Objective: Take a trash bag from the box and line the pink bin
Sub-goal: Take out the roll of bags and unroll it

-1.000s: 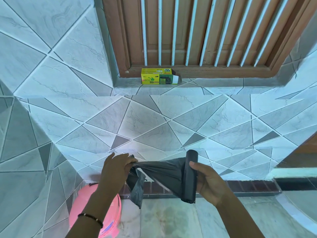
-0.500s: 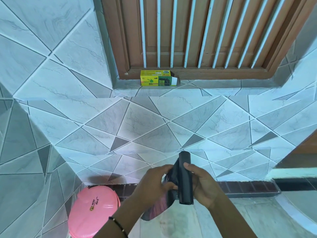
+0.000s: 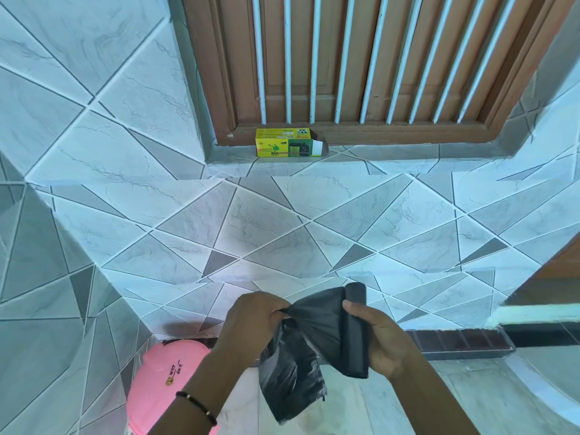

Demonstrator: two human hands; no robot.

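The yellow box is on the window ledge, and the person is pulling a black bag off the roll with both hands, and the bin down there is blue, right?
Not quite: the bin is pink, not blue, as the head view shows. The rest holds: the yellow box sits on the window ledge, the left hand pulls the black bag from the roll held by the right hand.

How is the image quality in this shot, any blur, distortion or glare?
Head view: wide-angle lens bows the window bars and wall tiles outward; bluish cast on the tiles; hands and the black bag roll look slightly soft; yellow box print mostly unreadable; no strong glare.
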